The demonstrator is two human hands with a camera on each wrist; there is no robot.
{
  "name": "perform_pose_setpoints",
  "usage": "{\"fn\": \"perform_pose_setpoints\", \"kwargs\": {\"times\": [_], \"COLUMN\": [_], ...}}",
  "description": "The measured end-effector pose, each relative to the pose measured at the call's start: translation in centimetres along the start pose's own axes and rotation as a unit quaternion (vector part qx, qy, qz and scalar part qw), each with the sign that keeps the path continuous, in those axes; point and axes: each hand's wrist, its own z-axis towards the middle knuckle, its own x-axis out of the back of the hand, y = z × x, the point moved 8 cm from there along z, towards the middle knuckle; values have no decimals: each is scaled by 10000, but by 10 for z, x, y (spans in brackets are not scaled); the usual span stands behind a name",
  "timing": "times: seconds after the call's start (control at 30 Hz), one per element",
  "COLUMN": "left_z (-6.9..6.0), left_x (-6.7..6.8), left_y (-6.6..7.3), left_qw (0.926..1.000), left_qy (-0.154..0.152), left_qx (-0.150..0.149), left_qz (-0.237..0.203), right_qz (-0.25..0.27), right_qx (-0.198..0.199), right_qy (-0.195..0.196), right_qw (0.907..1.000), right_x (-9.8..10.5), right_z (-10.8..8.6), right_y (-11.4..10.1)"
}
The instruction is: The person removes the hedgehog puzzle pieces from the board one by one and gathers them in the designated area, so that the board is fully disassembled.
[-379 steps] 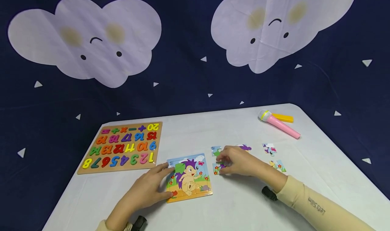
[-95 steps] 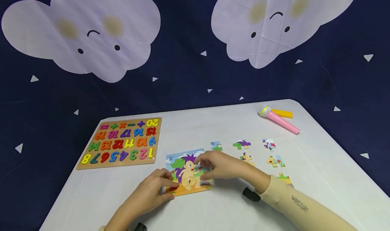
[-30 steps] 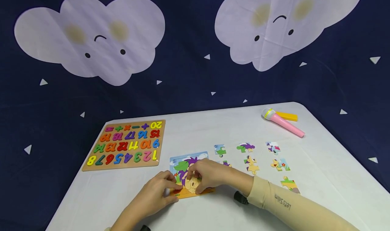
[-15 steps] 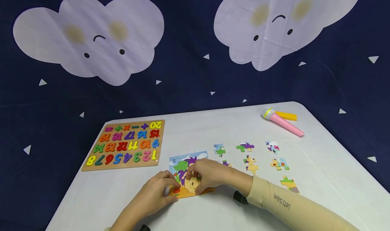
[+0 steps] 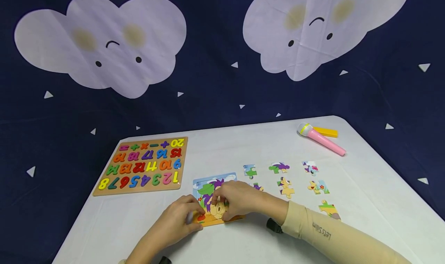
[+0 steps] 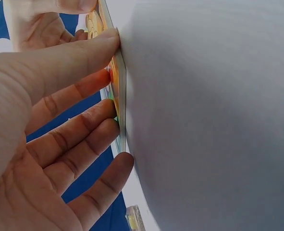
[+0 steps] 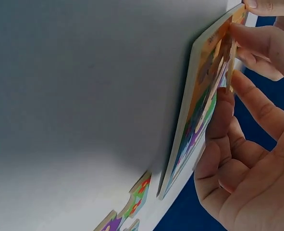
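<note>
A square hedgehog jigsaw puzzle board lies on the white table. My left hand is at its near left corner, thumb on the near edge and fairly straight fingers touching the left side, beside a printed red shape. Above the board's lower middle, my right hand pinches a puzzle piece between thumb and fingers. That piece stands tilted up from the board in the right wrist view; in the head view the hand mostly hides it. Several loose puzzle pieces lie in spaced rows right of the board.
On the left lies a wooden number board with coloured digits and signs. A pink toy microphone rests by a yellow block at the far right. Behind the table hangs a dark blue cloud-print cloth.
Since the oldest frame, my right hand has moved from the loose pieces back over the board, and more pieces lie on the right. Over the last second both hands stay nearly still.
</note>
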Motion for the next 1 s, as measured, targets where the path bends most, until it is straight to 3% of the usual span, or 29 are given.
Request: {"fn": "perform_pose_setpoints", "kwargs": {"times": [0.17, 0.47, 0.87, 1.0], "left_z": [2, 3, -2, -1], "left_x": [-2, -3, 5, 8], "left_y": [-1, -2, -5, -12], "left_qw": [9999, 9997, 9989, 9978], "left_qy": [-75, -121, 156, 125], "left_qx": [69, 200, 366, 635], "left_qz": [38, 71, 241, 169], "right_qz": [-2, 171, 374, 494], "right_qx": [16, -384, -554, -759], "right_qy": [36, 178, 772, 841], "right_qw": [10000, 9990, 9948, 9923], "right_x": [2, 19, 50, 54], "right_z": [-5, -27, -76, -92], "right_y": [3, 18, 44, 58]}}
